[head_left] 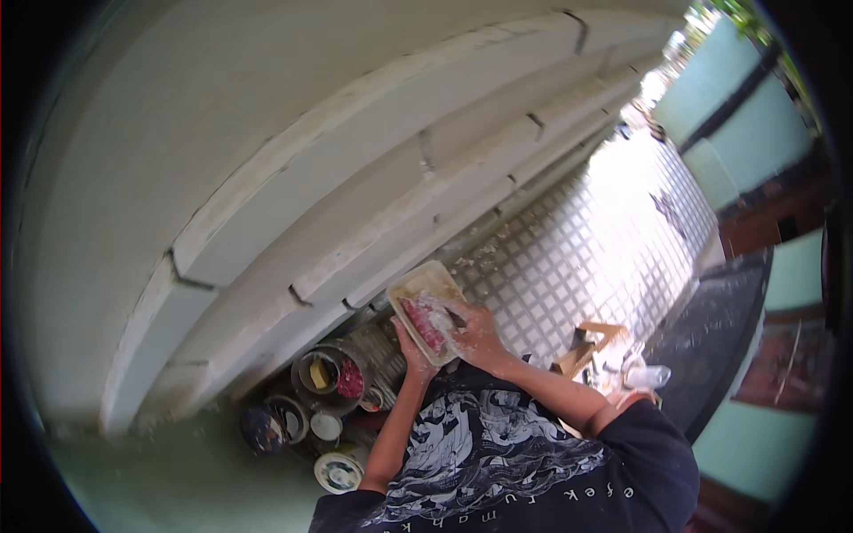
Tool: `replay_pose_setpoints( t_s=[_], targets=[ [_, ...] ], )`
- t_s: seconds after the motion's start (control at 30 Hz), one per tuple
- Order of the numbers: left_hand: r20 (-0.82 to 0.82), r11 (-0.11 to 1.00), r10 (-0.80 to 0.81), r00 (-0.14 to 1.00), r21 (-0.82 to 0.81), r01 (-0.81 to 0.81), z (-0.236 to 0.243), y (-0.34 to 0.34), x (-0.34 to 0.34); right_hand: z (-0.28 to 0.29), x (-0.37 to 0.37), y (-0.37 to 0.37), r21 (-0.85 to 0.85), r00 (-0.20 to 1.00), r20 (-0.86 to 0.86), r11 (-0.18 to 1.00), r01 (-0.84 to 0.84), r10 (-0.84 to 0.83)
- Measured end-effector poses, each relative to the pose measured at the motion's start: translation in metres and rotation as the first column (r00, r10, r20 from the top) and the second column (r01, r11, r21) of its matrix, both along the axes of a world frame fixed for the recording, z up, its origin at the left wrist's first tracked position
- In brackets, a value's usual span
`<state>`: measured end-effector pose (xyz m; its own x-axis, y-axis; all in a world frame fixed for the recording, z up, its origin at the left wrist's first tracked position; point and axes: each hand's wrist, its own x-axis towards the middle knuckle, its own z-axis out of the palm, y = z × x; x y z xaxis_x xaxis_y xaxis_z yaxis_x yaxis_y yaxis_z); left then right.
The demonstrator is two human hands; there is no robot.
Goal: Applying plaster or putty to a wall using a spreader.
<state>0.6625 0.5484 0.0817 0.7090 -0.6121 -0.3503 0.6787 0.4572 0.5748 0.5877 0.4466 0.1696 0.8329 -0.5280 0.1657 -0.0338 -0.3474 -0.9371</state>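
Note:
A shallow rectangular pale plastic tub point(416, 286) is held up in front of my chest. My left hand point(411, 349) grips it by its left side, near the lower corner. Inside the tub lies a pink-red and white material point(421, 320), powdery or pasty. My right hand point(478, 339) is over the tub's right edge, fingers closed and dusted with white. A small dark piece point(456, 319) shows at those fingers, perhaps a tool's handle; its kind and far end cannot be made out.
Stepped pale wall ledges point(373, 133) curve along the left and ahead. By my left arm stand a bucket point(313, 391) holding a yellow block and pink stuff, and several small pails point(327, 427). Checkered tiles point(569, 258) stretch ahead; right lie wooden pieces point(576, 357) and a clear plastic container point(647, 377).

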Motion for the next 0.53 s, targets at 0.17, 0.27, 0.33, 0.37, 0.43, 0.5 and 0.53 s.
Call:
replay_pose_setpoints(
  t_s=[0.17, 0.27, 0.33, 0.37, 0.43, 0.5, 0.53],
  targets=[
    [-0.053, 0.964, -0.206, 0.977, -0.181, 0.194, -0.008, 0.012, 0.008, -0.036, -0.012, 0.011, -0.145, 0.983, -0.012, 0.973, 0.179, -0.183],
    [-0.030, 0.960, -0.274, 0.961, -0.073, 0.271, -0.005, 0.009, 0.007, -0.011, -0.020, 0.018, 0.005, 0.978, -0.036, 0.979, 0.205, -0.205],
    [-0.063, 0.943, -0.333, 0.941, -0.046, 0.330, -0.009, 0.004, 0.003, -0.014, -0.026, 0.027, 0.043, 0.955, -0.092, 0.957, 0.288, -0.283],
    [-0.064, 0.930, -0.367, 0.928, -0.041, 0.365, -0.019, 0.002, 0.004, -0.015, -0.028, 0.030, 0.058, 0.951, -0.052, 0.950, 0.307, -0.304],
    [-0.075, 0.901, -0.434, 0.898, -0.027, 0.433, -0.030, -0.001, 0.002, -0.015, -0.038, 0.033, 0.081, 0.933, -0.020, 0.929, 0.360, -0.360],
    [-0.119, 0.879, -0.474, 0.872, -0.003, 0.477, -0.028, -0.009, -0.005, -0.013, -0.053, 0.031, 0.229, 0.907, 0.011, 0.884, 0.407, -0.420],
    [-0.038, 0.833, -0.553, 0.832, -0.034, 0.552, -0.028, -0.013, -0.009, -0.021, -0.063, 0.029, 0.226, 0.894, -0.022, 0.868, 0.441, -0.448]
  ],
)
